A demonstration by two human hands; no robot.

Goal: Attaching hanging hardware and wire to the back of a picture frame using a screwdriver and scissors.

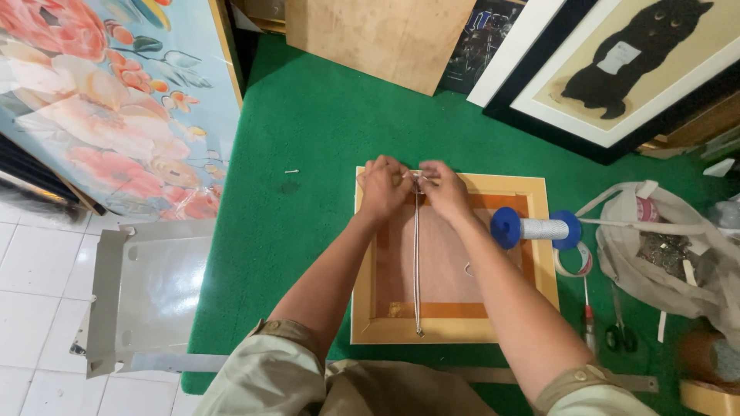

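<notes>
A light wooden picture frame [539,262] lies face down on the green carpet, its brown backing board [447,270] up. A thin cord [417,262] runs straight across the back from the near rail to the far rail. My left hand [383,187] and my right hand [444,189] meet at the far rail, both pinching the cord's far end where it attaches. Fingers of both hands are closed around the cord; the knot itself is hidden by them.
A blue-ended spool of white cord [536,229] rests on the frame's right rail. A tape roll [573,262], screwdriver [588,320], scissors [620,327] and a beige bag [663,246] lie to the right. Framed pictures [617,69], a floral painting [116,100] and a grey tray [146,293] surround the carpet.
</notes>
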